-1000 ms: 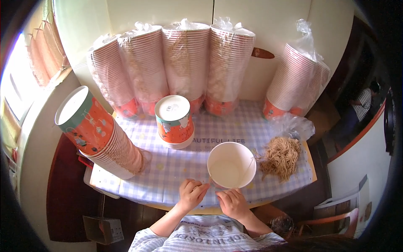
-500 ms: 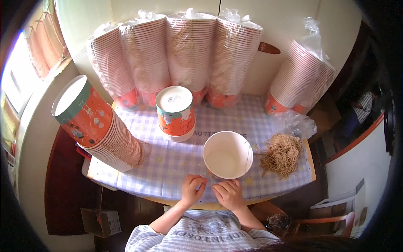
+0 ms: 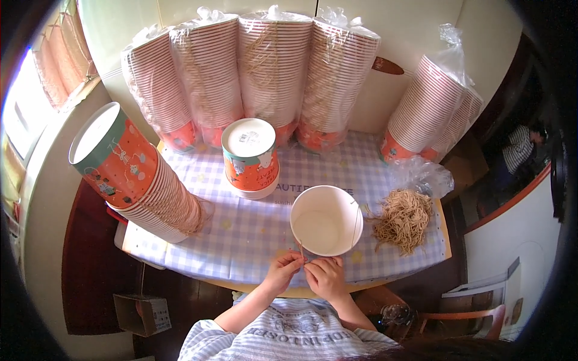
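String [image 3: 303, 251] was pinched between both hands, left hand [image 3: 283, 269] and right hand [image 3: 325, 275], just below the bucket [image 3: 326, 219]; handle apparently unfinished.

White bowl [image 3: 326, 219], tan string pile [image 3: 402, 219], lilac-white check cloth [image 3: 253, 231], orange-teal cups [image 3: 250, 157].

Pale wall [image 3: 373, 102] behind table, checked tablecloth [image 3: 253, 228], bright window [image 3: 24, 114] at left, dark wooden floor [image 3: 90, 265], cardboard box [image 3: 143, 313] below
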The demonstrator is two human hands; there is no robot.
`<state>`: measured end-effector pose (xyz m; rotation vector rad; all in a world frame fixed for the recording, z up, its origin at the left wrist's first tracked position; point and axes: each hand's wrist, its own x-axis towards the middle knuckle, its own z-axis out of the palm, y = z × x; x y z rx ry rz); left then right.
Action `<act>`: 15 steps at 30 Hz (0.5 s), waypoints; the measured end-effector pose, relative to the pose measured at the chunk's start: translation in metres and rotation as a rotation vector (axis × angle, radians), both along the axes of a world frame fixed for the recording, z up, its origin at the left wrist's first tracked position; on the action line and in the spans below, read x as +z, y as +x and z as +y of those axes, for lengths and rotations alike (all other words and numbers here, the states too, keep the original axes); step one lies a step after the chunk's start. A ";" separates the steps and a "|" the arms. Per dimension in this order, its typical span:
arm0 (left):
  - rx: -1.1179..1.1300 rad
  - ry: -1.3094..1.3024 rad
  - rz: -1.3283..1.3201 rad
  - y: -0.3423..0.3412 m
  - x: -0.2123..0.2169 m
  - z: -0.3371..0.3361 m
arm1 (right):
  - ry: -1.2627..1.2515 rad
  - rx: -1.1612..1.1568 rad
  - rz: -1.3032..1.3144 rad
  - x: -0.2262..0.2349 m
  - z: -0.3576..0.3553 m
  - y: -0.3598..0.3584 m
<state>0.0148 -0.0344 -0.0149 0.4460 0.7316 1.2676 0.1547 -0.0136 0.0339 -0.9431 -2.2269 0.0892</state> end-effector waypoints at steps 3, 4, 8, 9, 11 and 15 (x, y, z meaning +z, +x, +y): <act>0.034 0.003 0.030 0.003 0.000 -0.002 | -0.012 0.032 0.016 -0.001 0.001 0.002; 0.037 0.004 0.031 0.004 0.000 -0.002 | -0.029 0.047 0.002 -0.004 0.002 0.004; 0.064 0.003 -0.022 0.006 0.001 -0.001 | -0.062 0.091 -0.001 0.003 0.006 0.005; 0.071 -0.011 -0.045 0.006 0.002 -0.001 | -0.060 0.093 -0.001 0.004 0.007 0.006; 0.111 -0.014 -0.082 0.005 -0.005 0.002 | -0.107 0.151 -0.028 0.007 0.009 0.008; 0.161 -0.048 -0.119 0.000 0.012 0.010 | -0.114 0.203 -0.031 0.005 0.012 0.014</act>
